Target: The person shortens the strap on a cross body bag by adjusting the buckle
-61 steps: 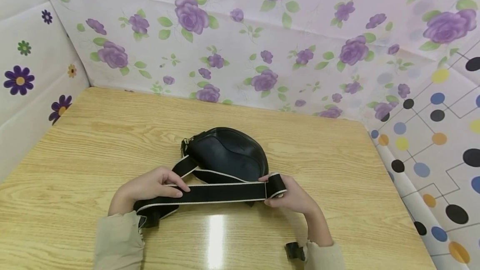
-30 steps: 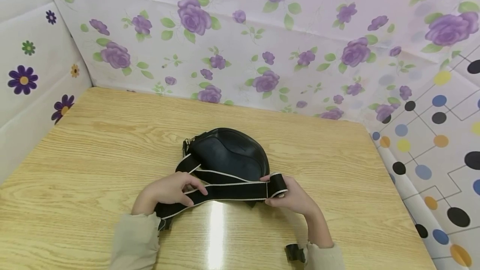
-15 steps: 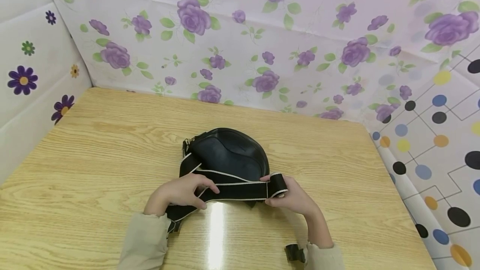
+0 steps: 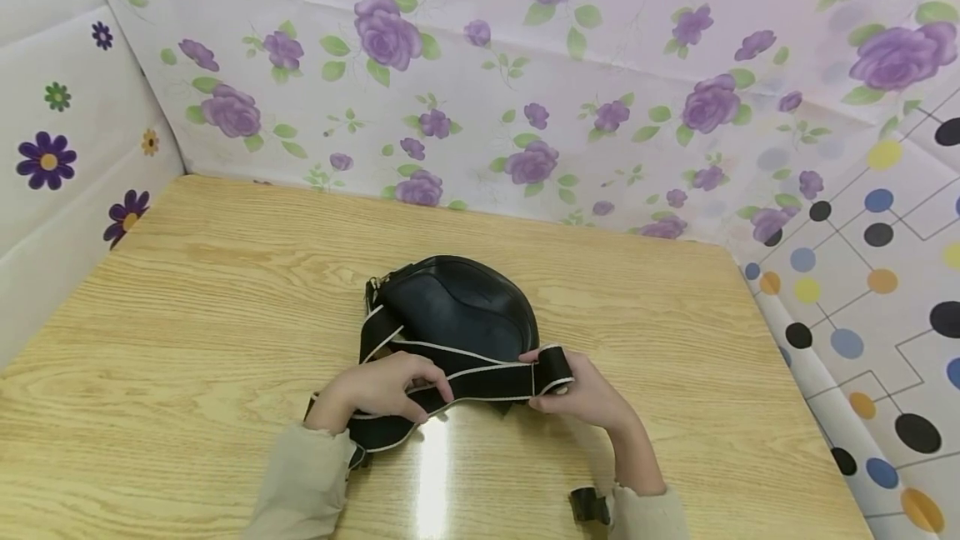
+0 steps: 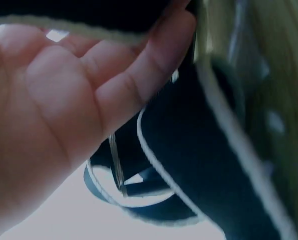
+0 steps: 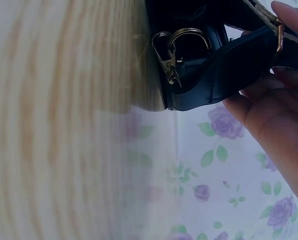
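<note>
Flowery wallpaper all round a wooden desk [image 4: 187,298], black bag [image 4: 457,307] sitting mid-desk, and the left hand [image 4: 382,394] gripping the white-edged strap [image 4: 480,382] has slid right toward the right hand [image 4: 585,394] pinching its far fold, so the strap's bunching shorter.

One black bag [image 4: 456,302], one strap [image 4: 480,382], two hands, one table [image 4: 225,290].
</note>
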A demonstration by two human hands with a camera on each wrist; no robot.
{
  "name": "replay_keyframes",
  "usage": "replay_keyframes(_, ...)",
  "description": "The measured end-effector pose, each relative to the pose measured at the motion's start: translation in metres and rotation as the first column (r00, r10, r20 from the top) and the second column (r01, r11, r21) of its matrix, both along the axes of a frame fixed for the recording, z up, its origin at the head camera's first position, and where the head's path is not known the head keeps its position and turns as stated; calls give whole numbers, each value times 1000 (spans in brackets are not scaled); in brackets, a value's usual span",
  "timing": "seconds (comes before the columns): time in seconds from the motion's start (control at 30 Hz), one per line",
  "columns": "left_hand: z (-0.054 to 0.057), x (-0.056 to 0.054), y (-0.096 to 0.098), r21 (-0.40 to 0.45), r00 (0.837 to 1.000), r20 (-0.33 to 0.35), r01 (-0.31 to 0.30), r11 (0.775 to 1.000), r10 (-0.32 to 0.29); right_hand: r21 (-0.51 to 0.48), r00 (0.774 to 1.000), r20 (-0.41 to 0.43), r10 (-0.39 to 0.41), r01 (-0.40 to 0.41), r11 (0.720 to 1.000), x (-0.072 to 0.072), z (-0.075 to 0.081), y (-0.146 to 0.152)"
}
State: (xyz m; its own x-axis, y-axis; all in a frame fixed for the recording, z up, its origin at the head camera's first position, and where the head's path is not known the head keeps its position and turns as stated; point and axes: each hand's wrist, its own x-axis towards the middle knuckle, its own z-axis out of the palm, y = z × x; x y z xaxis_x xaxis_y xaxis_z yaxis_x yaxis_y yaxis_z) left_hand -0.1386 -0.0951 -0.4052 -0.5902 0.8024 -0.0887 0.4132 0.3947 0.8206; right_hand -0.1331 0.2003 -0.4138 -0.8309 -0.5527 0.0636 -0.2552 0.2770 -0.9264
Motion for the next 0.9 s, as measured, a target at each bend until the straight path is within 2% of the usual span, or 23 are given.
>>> replay_keyframes(0.13, 0, 0, 9, -16, 1000, -19, -2, 1000, 2, -11, 1000, 3, -1, 1, 1000, 0, -2, 0)
replay_keyframes(0.5, -7, 0, 26, 45, 998, -19, -60, 997, 61, -25, 1000, -13, 12, -12, 1000, -1, -4, 0)
replay_keyframes(0.8, -8, 2, 38, 88, 995, 9, -95, 992, 95, -10, 1000, 5, 23, -23, 1000, -2, -2, -1)
replay_keyframes(0.9, -9, 3, 41, 104, 994, 14, -112, 988, 111, -10, 1000, 8, 31, -31, 999, 0, 3, -3)
